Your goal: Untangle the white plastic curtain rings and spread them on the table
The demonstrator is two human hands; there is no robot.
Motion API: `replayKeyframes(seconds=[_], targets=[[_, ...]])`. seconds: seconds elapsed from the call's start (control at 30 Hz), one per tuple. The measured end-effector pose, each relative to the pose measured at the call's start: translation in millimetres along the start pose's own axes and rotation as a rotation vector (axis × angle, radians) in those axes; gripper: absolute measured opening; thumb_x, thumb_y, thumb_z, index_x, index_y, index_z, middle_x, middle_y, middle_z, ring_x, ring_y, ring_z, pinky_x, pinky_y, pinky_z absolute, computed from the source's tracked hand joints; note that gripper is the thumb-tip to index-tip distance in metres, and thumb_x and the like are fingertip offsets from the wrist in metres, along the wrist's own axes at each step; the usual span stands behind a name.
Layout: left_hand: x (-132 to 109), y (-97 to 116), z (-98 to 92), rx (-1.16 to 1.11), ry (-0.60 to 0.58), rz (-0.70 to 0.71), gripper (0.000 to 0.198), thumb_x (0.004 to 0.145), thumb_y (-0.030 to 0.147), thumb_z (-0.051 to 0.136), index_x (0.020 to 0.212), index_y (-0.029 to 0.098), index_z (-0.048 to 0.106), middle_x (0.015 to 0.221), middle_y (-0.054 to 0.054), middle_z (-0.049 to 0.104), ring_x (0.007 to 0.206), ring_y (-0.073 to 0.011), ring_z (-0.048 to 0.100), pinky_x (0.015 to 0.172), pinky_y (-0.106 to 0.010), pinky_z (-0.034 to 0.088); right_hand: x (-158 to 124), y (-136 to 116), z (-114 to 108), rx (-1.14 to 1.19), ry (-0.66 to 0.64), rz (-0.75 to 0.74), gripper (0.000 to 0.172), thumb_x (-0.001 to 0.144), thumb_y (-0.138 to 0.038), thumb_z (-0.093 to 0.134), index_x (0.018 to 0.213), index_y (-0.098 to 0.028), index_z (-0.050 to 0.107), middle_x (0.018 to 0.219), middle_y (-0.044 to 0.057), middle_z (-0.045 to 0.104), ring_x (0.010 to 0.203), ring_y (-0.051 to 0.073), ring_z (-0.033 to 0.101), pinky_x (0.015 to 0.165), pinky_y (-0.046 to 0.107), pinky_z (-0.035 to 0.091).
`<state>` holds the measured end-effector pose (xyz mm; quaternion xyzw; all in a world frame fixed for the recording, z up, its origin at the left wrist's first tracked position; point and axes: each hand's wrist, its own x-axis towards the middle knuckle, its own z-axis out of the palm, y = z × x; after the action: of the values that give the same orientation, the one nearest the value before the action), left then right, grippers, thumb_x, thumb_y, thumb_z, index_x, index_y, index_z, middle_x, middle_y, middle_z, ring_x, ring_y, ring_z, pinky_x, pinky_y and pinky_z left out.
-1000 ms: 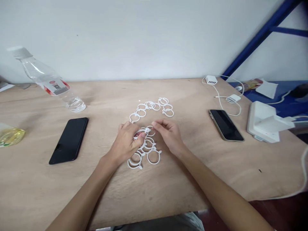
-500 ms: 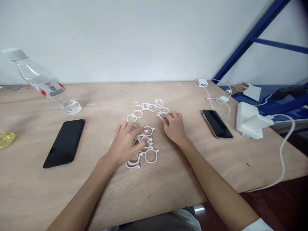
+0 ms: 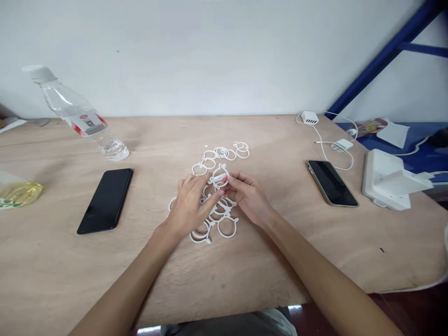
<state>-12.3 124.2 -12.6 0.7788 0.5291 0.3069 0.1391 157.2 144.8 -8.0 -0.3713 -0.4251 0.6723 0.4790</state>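
Several white plastic rings lie on the wooden table [image 3: 245, 280]. One loose group of rings [image 3: 224, 153] sits further back, and a chained bunch of rings [image 3: 219, 219] lies under my hands. My right hand [image 3: 247, 196] pinches a single white ring [image 3: 220, 177] held upright above the bunch. My left hand [image 3: 191, 205] rests over the chained rings, its fingertips closed on them right beside that ring.
A black phone [image 3: 106, 200] lies at left, a clear water bottle [image 3: 79, 116] behind it, a yellow packet [image 3: 17, 193] at the far left edge. A second phone [image 3: 331, 182], white chargers [image 3: 341, 143] with cables and a white box [image 3: 387, 179] sit at right.
My right hand reached to the far group of rings, took one, and brought it back beside my left hand. The far group now has fewer rings.
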Motion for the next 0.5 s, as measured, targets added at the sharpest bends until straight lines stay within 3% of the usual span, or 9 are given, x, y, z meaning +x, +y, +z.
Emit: replayKeyframes(seconds=[0.1,0.33,0.5], targets=[[1,-2,1.3,-0.075,0.043,-0.001,0.038,0.093,0.041,0.056,0.123,0.018,0.059,0.111,-0.007,0.067,0.101,-0.0228,0.055,0.091,-0.038,0.041,0,2,1,0.076,-0.020,0.018,0.027,0.072,-0.044,0.078,0.074,-0.019,0.067,0.080,0.001,0.064,0.075,0.013,0.057,0.074,0.027,0.047],[4,-4,-2.9,-0.219,0.132,0.007,0.018,0.094,0.024,0.052,0.100,0.019,0.067,0.098,-0.006,0.069,0.092,-0.0193,0.059,0.085,-0.033,0.046,1,-5,-3,0.197,-0.046,0.054,0.024,0.070,-0.040,0.080,0.071,-0.020,0.067,0.078,-0.001,0.060,0.073,0.012,0.054,0.073,0.027,0.045],[4,-4,-6.4,-0.130,0.057,0.094,0.018,0.094,0.026,0.051,0.094,0.018,0.067,0.094,-0.007,0.066,0.092,-0.0213,0.053,0.087,-0.037,0.042,-2,-10,-5,0.207,-0.143,0.072,0.022,0.074,-0.037,0.079,0.071,-0.018,0.067,0.075,-0.001,0.058,0.067,0.010,0.049,0.065,0.025,0.041]])
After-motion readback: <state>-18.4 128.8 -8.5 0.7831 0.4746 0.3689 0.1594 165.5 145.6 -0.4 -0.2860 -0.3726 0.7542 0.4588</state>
